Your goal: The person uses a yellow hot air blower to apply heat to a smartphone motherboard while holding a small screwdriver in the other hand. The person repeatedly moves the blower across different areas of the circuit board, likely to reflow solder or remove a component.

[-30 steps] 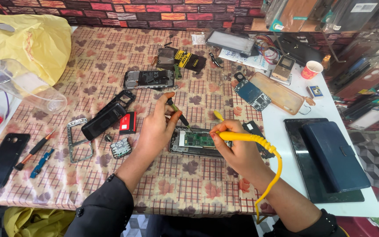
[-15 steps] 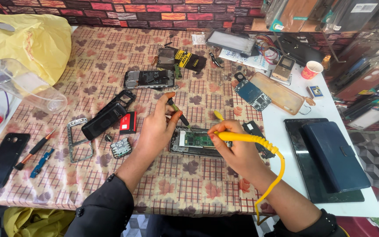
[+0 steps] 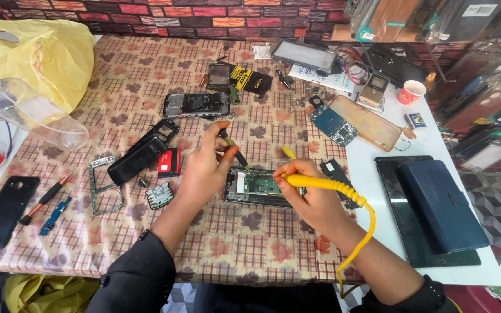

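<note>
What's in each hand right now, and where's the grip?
Left hand: dark slim tool, gripped at its upper handle. Right hand: yellow tool with coiled cord, held pen-style near its front. Both tips meet over the opened phone.

Opened phone (image 3: 259, 186), flat, circuit board exposed

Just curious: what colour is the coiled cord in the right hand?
Yellow. The coiled cord shows best in the head view.
</note>
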